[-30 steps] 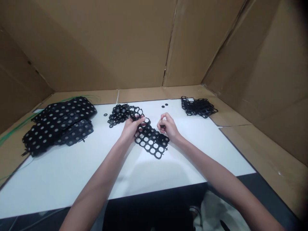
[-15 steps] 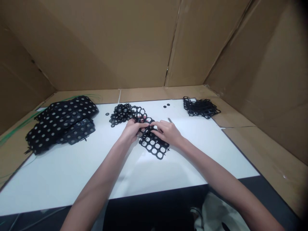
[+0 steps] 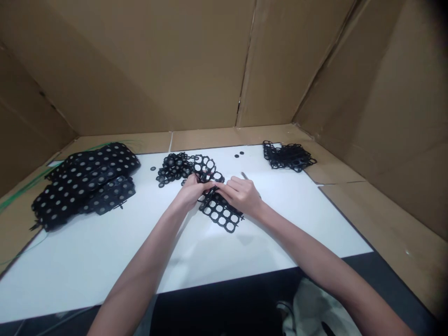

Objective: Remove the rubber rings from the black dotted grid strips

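Note:
A black sheet with rows of round holes is bunched near the middle of the white surface. Its far part curls up, while the near part shows open holes. My left hand is closed on the curled part, thumb on top. My right hand meets it from the right, thumb and forefinger pinched on the same sheet close to the left thumb. A thin grey tip juts out behind the right hand; the rest of it is hidden. Just past my left hand lies a heap of small black discs.
Stacked black sheets with pale dots lie at the left, by green strands. A tangled pile of black holed sheets is at the back right. Two loose discs rest near the back edge. Cardboard walls enclose the surface.
My right hand, held curled apart from the sheet a second ago, has moved left and now pinches the sheet beside my left thumb. The grey tip has come into view behind it.

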`<state>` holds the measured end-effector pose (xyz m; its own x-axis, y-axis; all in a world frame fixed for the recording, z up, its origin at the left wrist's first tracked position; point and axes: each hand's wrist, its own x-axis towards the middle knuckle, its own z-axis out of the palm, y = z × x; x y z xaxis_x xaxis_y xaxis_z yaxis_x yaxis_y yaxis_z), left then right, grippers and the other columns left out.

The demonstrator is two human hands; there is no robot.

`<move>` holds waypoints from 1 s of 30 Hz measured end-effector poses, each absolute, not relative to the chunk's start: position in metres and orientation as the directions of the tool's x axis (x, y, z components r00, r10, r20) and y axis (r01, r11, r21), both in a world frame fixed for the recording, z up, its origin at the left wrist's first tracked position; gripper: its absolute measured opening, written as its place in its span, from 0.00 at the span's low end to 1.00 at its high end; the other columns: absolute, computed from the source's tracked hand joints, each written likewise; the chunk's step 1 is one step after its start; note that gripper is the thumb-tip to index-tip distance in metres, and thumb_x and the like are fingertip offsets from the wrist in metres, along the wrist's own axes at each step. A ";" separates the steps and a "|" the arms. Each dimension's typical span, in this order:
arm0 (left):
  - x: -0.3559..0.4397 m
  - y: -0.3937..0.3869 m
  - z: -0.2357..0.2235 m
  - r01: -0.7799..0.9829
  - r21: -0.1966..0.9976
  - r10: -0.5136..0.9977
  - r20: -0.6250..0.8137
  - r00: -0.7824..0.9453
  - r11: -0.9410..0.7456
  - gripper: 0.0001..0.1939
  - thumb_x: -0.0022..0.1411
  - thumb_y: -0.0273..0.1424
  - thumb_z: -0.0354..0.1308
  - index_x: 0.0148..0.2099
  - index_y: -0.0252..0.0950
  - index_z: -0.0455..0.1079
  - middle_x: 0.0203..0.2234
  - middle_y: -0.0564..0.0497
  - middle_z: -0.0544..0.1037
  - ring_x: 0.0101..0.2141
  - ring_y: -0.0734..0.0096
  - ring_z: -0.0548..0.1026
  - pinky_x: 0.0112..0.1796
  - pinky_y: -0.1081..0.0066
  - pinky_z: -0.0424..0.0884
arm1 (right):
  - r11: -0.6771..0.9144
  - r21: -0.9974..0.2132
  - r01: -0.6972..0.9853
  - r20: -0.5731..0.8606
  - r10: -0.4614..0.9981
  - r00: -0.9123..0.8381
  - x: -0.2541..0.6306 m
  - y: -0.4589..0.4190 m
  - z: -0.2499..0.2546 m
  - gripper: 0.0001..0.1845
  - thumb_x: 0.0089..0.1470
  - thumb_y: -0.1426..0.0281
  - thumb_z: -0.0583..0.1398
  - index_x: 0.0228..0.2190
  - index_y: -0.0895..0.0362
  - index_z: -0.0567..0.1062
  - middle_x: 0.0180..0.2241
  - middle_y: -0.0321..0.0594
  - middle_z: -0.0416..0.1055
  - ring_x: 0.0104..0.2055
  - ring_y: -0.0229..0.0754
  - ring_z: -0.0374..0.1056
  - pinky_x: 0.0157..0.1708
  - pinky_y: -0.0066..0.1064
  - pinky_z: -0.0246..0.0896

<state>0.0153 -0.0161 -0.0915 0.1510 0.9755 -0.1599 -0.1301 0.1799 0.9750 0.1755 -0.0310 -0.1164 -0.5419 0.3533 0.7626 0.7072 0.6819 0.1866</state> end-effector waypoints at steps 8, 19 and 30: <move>0.020 -0.016 -0.087 -0.249 0.913 0.945 -0.303 0.122 0.325 0.13 0.33 0.20 0.64 0.23 0.33 0.62 0.12 0.59 0.62 0.14 0.83 0.59 0.14 0.79 0.48 | 0.635 0.160 0.756 0.761 0.409 -0.504 0.169 -0.032 -0.112 0.13 0.55 0.71 0.51 0.22 0.56 0.70 0.15 0.35 0.60 0.20 0.35 0.54 0.19 0.31 0.43; 0.027 -0.012 -0.081 -0.480 0.803 0.919 -0.395 0.014 0.352 0.08 0.42 0.17 0.56 0.27 0.31 0.63 0.18 0.54 0.69 0.19 0.79 0.68 0.19 0.79 0.62 | 0.532 -0.631 0.564 0.715 0.680 0.159 0.163 -0.037 -0.110 0.08 0.53 0.67 0.52 0.24 0.54 0.57 0.22 0.33 0.58 0.24 0.34 0.56 0.26 0.27 0.54; 0.012 -0.010 -0.081 -0.435 0.830 0.930 -0.364 0.052 0.349 0.05 0.42 0.24 0.57 0.27 0.31 0.66 0.17 0.53 0.70 0.18 0.77 0.68 0.19 0.77 0.63 | 0.194 -0.981 -0.028 0.190 0.975 0.116 0.172 -0.020 -0.116 0.11 0.45 0.75 0.48 0.33 0.51 0.51 0.17 0.25 0.65 0.15 0.32 0.49 0.16 0.22 0.47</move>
<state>0.0122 -0.0097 -0.0806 0.0524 0.9299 -0.3639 -0.4346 0.3494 0.8301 0.1719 -0.0200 -0.1156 0.1163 0.9749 0.1897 -0.0280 0.1942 -0.9806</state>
